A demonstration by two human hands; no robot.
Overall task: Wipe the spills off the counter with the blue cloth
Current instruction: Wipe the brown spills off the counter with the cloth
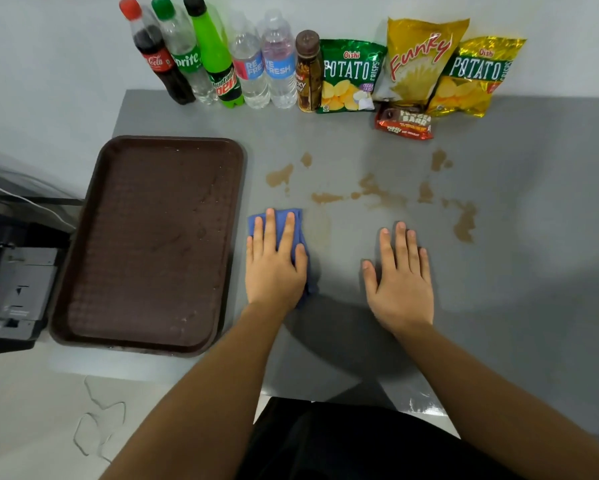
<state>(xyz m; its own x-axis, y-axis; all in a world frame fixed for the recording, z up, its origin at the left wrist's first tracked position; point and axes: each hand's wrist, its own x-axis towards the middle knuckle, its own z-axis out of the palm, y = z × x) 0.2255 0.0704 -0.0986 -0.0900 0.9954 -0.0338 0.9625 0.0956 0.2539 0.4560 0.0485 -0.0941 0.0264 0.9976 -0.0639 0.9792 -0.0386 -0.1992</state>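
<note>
Barely started imo: left hand (pixel 275 268), fingers spread, presses the blue cloth (pixel 258 226) flat by the tray (pixel 93 188), right hand (pixel 400 278) splayed bare on the counter (pixel 533 237), brown spills (pixel 377 192) untouched from 12 to 2 o'clock.

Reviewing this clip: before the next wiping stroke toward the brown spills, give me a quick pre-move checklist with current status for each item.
1. Left hand flat on the blue cloth: ok.
2. Cloth lies flat on the counter: ok.
3. Brown spills cleared: not ok, several patches beyond the cloth.
4. Path from cloth to spills free of objects: ok.
5. Right hand open on bare counter, off the spills: ok.
6. Fudgee Barr pack clear of the spills: ok, though close behind them.
</note>
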